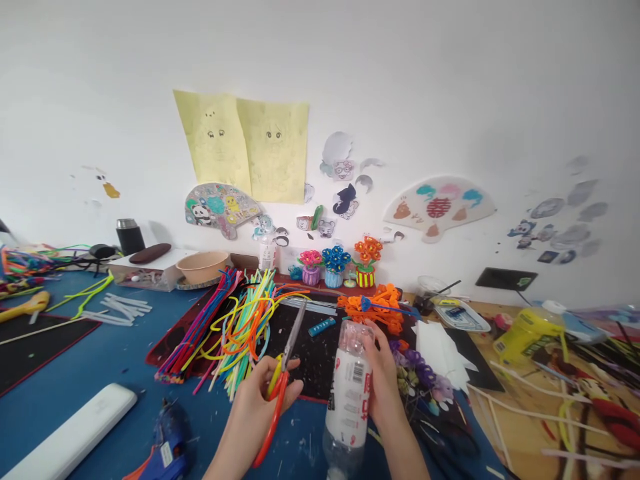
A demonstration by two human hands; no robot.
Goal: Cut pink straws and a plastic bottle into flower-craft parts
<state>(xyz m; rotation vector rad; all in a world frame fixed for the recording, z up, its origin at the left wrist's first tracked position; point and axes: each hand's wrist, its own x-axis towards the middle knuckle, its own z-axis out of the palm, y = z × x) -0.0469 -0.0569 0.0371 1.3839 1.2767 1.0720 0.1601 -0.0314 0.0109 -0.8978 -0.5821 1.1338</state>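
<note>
Blue tabletop (110,353) below: left hand (257,403) clasps slim metal-bladed scissors (292,341), right hand (384,377) a clear cylindrical bottle (347,393).

There r 2 hands (265,395), 1 pr scissors (290,347), 2 labelled clear btls (347,400), 3 flowerpots (334,278), 2 ylw drawings (276,150), 2 wall fans (439,205), 1 glue gun (169,433), 1 blk flask (130,240), 1 ylw btl (529,333) & 1 long wht case (75,430).

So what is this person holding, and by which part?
The left fingers hold scissors by the handles; the right fingers hold a labelled clear bottle by its side, near the far end.
</note>
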